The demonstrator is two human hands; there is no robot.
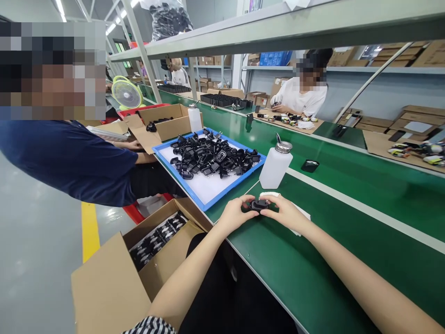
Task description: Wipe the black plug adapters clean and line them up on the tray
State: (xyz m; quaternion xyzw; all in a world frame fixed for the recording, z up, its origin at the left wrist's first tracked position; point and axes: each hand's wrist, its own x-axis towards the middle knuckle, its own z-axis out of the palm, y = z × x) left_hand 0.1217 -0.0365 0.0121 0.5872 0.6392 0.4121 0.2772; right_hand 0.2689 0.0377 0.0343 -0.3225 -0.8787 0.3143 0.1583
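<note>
Between my two hands is a small black plug adapter (259, 205), held just above the green bench top. My left hand (237, 214) pinches its left end with thumb and fingers. At the other end, my right hand (282, 211) grips it the same way. A white cloth or paper (302, 212) lies partly under my right hand. Behind the hands stands a white dispenser bottle (276, 166) with a metal top. To the left, a blue-rimmed tray (206, 204) bears a heap of black plug adapters (212, 155).
An open carton (153, 273) of packed black parts stands below the bench edge at left. Beside me sits a co-worker in a dark blue shirt (69, 157). A single black piece (310, 165) lies on the green belt (365, 192). Overhead runs a metal shelf (278, 28).
</note>
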